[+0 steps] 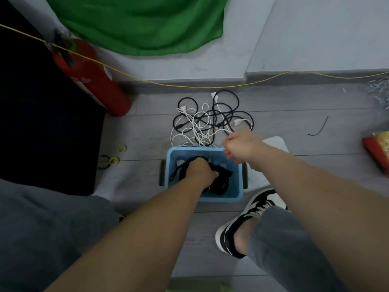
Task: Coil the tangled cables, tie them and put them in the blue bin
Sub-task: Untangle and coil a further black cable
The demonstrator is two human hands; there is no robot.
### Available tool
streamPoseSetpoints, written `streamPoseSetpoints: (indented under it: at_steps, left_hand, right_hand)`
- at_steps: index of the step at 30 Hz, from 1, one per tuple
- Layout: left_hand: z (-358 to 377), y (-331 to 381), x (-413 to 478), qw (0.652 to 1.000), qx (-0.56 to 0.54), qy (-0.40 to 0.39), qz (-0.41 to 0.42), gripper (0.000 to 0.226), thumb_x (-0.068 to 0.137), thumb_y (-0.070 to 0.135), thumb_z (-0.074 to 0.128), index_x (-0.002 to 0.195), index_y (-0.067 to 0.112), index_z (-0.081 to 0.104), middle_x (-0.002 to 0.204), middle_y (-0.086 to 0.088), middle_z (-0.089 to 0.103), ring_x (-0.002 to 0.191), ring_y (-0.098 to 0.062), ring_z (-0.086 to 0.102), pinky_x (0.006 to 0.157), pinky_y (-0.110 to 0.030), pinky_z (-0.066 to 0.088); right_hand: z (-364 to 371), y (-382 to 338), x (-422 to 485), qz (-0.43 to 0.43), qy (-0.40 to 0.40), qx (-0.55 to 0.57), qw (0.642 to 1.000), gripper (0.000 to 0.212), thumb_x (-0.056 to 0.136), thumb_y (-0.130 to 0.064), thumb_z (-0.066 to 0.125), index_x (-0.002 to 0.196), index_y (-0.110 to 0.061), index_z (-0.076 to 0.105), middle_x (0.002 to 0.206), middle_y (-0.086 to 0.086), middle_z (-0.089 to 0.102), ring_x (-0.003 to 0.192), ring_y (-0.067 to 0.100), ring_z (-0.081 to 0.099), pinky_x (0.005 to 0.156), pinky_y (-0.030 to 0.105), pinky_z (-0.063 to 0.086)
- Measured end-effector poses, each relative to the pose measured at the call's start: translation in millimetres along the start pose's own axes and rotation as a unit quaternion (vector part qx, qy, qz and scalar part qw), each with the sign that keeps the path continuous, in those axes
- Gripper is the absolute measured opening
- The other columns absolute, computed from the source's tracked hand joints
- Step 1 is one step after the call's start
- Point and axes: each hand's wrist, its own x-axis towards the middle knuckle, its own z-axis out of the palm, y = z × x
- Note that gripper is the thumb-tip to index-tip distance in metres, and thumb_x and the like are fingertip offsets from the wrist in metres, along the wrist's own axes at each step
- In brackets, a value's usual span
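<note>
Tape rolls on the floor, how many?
2. One roll lies on the floor left of the blue bin; the other roll is just below it, beside a black loop. More may be hidden in the dark area at left.

The pale grey floor (294,114) reads as matt wood-look planks with faint seams, and on it the light blue rectangular bin (236,184) looks like smooth, dull moulded plastic with dark handles at its sides. Beyond the bin's far rim, the tangle of black and white cables (207,119) has smooth rubbery or plastic sheathing with a slight sheen. The red cylindrical fire extinguisher (92,79) at the floor's far left shows glossy painted metal, while the draped green cloth (143,24) on the wall is soft, matt and creased.
</note>
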Motion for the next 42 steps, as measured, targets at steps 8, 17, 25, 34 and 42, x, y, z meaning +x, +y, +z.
streamPoseSetpoints:
  at_steps: [8,17,25,34,42]
  left_hand:
    - [-33,-4,-4,0.998,-0.017,0.028,0.063,0.024,0.096,0.027,0.063,0.083,0.007,0.063,0.086,-0.011,0.068,0.085,-0.026,0.066,0.074,-0.034,0.055]
    - [-85,-43,-6,0.966,0.173,0.093,0.169,0.042,0.088,0.012,0.063,0.129,0.023,0.061,0.128,-0.003,0.058,0.119,-0.026,0.056,0.1,-0.041,0.053]
    - [-97,-85,-6,0.956,0.245,0.076,0.144,0.075,0.083,0.003,0.071,0.149,0.024,0.042,0.146,-0.006,0.038,0.125,-0.03,0.049,0.103,-0.045,0.051]
    - [-91,-86,-7,0.952,0.245,0.065,0.172,0.08,0.085,0.007,0.071,0.154,0.02,0.032,0.146,-0.006,0.04,0.124,-0.03,0.053,0.099,-0.044,0.053]
    - [-101,-79,9,0.966,0.191,0.084,0.152,0.044,0.095,0.047,0.057,0.13,0.021,0.06,0.13,-0.003,0.053,0.119,-0.024,0.056,0.097,-0.039,0.051]
  right_hand:
    - [-1,-4,6,0.043,0.025,0.056,0.997,0.031,0.1,-0.009,0.045,0.124,-0.001,0.063,0.081,0.013,0.054,0.067,0.021,0.048,0.053,0.025,0.034]
    - [31,-26,3,-0.082,-0.002,-0.224,0.971,0.024,0.098,-0.022,0.051,0.113,-0.021,0.07,0.12,0.006,0.064,0.107,0.027,0.061,0.091,0.032,0.049]
    - [55,-28,11,-0.027,-0.064,-0.342,0.937,0.047,0.102,-0.033,0.046,0.146,-0.018,0.047,0.143,0.012,0.053,0.123,0.029,0.055,0.103,0.036,0.045]
    - [68,-28,19,-0.027,-0.059,-0.326,0.943,0.051,0.094,-0.02,0.053,0.145,-0.018,0.053,0.136,0.011,0.055,0.115,0.027,0.058,0.094,0.03,0.049]
    - [66,-37,54,-0.038,0.005,-0.22,0.975,0.027,0.082,-0.017,0.057,0.104,-0.021,0.072,0.109,0.008,0.067,0.097,0.026,0.064,0.088,0.034,0.054]
